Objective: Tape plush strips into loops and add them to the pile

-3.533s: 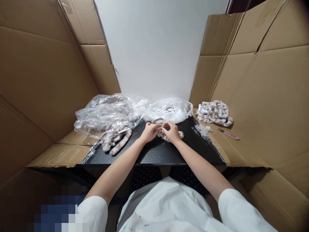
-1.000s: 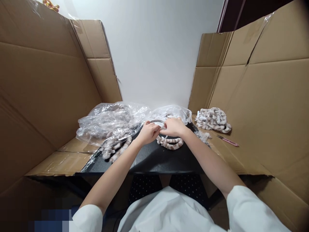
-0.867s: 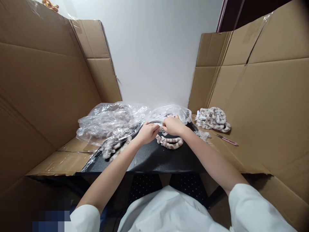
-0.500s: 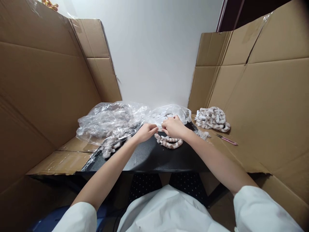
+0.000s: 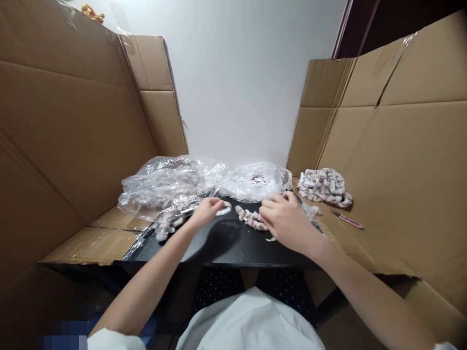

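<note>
My left hand (image 5: pixel 207 212) is closed in a pinch on a short curled white strip (image 5: pixel 224 209), held just above the black table (image 5: pixel 226 248). My right hand (image 5: pixel 286 218) has its fingers curled at the right end of a fluffy brown-and-white striped band (image 5: pixel 250 218), which lies on the table. Its fingers hide that end of the band and look slightly blurred. A small white tail (image 5: pixel 270 239) shows below the right hand.
Clear plastic bags with fluffy pieces (image 5: pixel 164 182) and white bits (image 5: pixel 255 181) lie at the back. On the right cardboard are a pile of striped fluffy bands (image 5: pixel 324 186) and pink thread snips (image 5: pixel 347 219). Cardboard walls (image 5: pixel 412 160) stand on both sides.
My hands have moved apart from the middle: the left went left with a white strip, the right moved right and down onto the fluffy band. The band's shape on the table has changed.
</note>
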The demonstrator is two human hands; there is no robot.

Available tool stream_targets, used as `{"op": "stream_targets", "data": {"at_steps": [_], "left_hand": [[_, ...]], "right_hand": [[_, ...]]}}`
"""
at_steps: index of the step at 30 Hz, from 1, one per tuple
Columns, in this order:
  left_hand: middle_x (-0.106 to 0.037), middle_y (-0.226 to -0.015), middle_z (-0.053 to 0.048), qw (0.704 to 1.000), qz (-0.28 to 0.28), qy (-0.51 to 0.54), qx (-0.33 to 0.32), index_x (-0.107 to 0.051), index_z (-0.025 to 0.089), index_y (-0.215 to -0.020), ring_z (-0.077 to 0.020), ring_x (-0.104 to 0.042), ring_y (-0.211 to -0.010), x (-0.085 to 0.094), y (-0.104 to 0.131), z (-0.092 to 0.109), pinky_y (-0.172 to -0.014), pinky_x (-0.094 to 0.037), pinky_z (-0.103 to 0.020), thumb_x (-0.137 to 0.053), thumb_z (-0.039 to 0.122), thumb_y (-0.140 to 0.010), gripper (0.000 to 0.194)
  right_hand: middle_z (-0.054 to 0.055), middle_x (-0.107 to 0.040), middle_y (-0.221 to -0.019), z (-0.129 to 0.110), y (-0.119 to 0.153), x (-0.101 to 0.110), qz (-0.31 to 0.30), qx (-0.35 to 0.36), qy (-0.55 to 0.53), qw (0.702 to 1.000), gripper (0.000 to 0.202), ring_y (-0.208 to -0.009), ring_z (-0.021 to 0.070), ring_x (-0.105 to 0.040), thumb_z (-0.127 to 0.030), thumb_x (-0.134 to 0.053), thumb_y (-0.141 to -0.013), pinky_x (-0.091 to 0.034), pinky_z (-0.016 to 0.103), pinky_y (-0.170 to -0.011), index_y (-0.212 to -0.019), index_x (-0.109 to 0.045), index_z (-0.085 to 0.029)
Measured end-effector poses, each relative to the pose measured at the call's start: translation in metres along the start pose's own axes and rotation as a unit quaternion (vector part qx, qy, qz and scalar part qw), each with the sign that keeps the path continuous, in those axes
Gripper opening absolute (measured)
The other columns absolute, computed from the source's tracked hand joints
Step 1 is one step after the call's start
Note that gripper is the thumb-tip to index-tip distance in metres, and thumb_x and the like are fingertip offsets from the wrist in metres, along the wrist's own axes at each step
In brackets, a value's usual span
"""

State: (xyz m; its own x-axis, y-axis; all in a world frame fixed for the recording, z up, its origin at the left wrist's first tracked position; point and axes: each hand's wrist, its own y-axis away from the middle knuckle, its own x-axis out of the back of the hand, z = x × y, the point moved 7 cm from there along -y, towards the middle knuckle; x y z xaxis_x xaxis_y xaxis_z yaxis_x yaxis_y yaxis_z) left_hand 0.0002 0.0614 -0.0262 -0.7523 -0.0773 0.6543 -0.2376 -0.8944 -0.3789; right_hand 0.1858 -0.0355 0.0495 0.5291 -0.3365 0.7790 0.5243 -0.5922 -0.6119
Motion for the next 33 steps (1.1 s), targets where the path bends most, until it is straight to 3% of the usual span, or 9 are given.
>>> {"op": "stream_targets", "data": {"at_steps": [3, 5, 10, 12, 15, 19, 23, 29, 33], "left_hand": [[-0.049, -0.052, 0.001, 0.995, -0.022, -0.095, 0.035, -0.054, 0.018, -0.06, -0.0143, -0.046, -0.053, -0.006, 0.01, -0.017, -0.056, -0.032, -0.026, -0.042, 0.037, -0.085, 0.034], [-0.057, -0.059, -0.002, 0.977, -0.023, -0.209, 0.034, -0.056, 0.017, -0.062, -0.0181, -0.053, -0.062, -0.01, 0.013, -0.024, -0.065, -0.036, -0.03, -0.042, 0.038, -0.088, 0.036], [-0.064, -0.112, -0.015, 0.917, -0.018, -0.397, 0.025, -0.066, 0.017, -0.097, -0.0308, -0.056, -0.104, -0.019, 0.012, -0.04, -0.086, -0.037, -0.042, -0.05, 0.032, -0.087, 0.024], [-0.059, -0.126, -0.014, 0.91, -0.008, -0.415, 0.003, -0.064, 0.019, -0.11, -0.0321, -0.05, -0.114, -0.023, 0.01, -0.039, -0.09, -0.036, -0.043, -0.051, 0.033, -0.088, 0.029], [-0.059, -0.127, -0.013, 0.907, -0.031, -0.419, 0.004, -0.067, 0.02, -0.107, -0.0323, -0.049, -0.115, -0.029, 0.006, -0.039, -0.091, -0.034, -0.045, -0.046, 0.026, -0.09, 0.028], [-0.062, -0.117, -0.014, 0.921, -0.021, -0.389, -0.013, -0.069, 0.019, -0.106, -0.0313, -0.05, -0.109, -0.035, 0.003, -0.03, -0.088, -0.035, -0.044, -0.051, 0.025, -0.087, 0.026], [-0.066, -0.1, -0.01, 0.948, -0.073, -0.306, -0.05, -0.075, 0.022, -0.092, -0.0288, -0.052, -0.101, -0.056, -0.002, -0.025, -0.086, -0.035, -0.041, -0.055, 0.036, -0.087, 0.025], [-0.069, -0.101, -0.009, 0.983, -0.09, -0.152, -0.043, -0.075, 0.022, -0.095, -0.0252, -0.055, -0.094, -0.07, -0.037, -0.036, -0.083, -0.037, -0.036, -0.052, 0.041, -0.089, 0.03], [-0.067, -0.078, -0.006, 0.972, -0.207, -0.01, -0.112, -0.074, 0.015, -0.079, -0.0172, -0.055, -0.075, -0.086, -0.055, -0.029, -0.072, -0.04, -0.026, -0.057, 0.05, -0.083, 0.039]], "right_hand": [[0.006, -0.062, -0.095, 0.036, 0.013, 0.016, 0.082, -0.074, -0.06, 0.992, 0.013, -0.095, 0.0255, -0.052, -0.034, -0.056, -0.088, -0.035, 0.047, -0.093, -0.09, -0.066, -0.026], [0.006, -0.058, -0.113, 0.068, 0.016, 0.002, 0.112, -0.118, -0.136, 0.977, 0.032, -0.102, 0.0229, -0.053, -0.032, -0.055, -0.086, -0.041, 0.042, -0.091, -0.118, -0.058, -0.028], [0.006, -0.061, -0.112, 0.115, 0.016, -0.092, 0.008, -0.161, -0.234, 0.959, 0.085, -0.099, 0.0193, -0.059, -0.017, -0.061, -0.076, -0.046, 0.039, -0.09, -0.15, -0.021, -0.028], [0.005, -0.065, -0.106, 0.119, 0.016, -0.122, -0.023, -0.166, -0.223, 0.96, 0.091, -0.096, 0.0199, -0.061, -0.016, -0.065, -0.074, -0.047, 0.04, -0.09, -0.151, -0.018, -0.026], [0.004, -0.067, -0.098, 0.12, 0.016, -0.147, -0.051, -0.17, -0.191, 0.965, 0.095, -0.09, 0.0197, -0.063, -0.015, -0.068, -0.072, -0.049, 0.038, -0.086, -0.152, -0.019, -0.026], [0.0, -0.069, -0.09, 0.122, 0.018, -0.156, -0.04, -0.185, -0.162, 0.968, 0.091, -0.083, 0.0176, -0.065, -0.015, -0.066, -0.076, -0.05, 0.031, -0.079, -0.152, -0.018, -0.029], [-0.002, -0.07, -0.085, 0.12, 0.023, -0.161, -0.025, -0.191, -0.156, 0.969, 0.09, -0.079, 0.0161, -0.065, -0.011, -0.063, -0.077, -0.049, 0.028, -0.077, -0.152, -0.017, -0.031], [-0.002, -0.071, -0.084, 0.115, 0.023, -0.158, -0.015, -0.205, -0.15, 0.967, 0.091, -0.077, 0.0154, -0.064, -0.009, -0.061, -0.078, -0.048, 0.026, -0.075, -0.153, -0.013, -0.029], [-0.002, -0.069, -0.082, 0.112, 0.021, -0.152, 0.009, -0.195, -0.12, 0.973, 0.09, -0.079, 0.0162, -0.063, -0.007, -0.058, -0.078, -0.048, 0.027, -0.078, -0.153, -0.014, -0.029]]}}
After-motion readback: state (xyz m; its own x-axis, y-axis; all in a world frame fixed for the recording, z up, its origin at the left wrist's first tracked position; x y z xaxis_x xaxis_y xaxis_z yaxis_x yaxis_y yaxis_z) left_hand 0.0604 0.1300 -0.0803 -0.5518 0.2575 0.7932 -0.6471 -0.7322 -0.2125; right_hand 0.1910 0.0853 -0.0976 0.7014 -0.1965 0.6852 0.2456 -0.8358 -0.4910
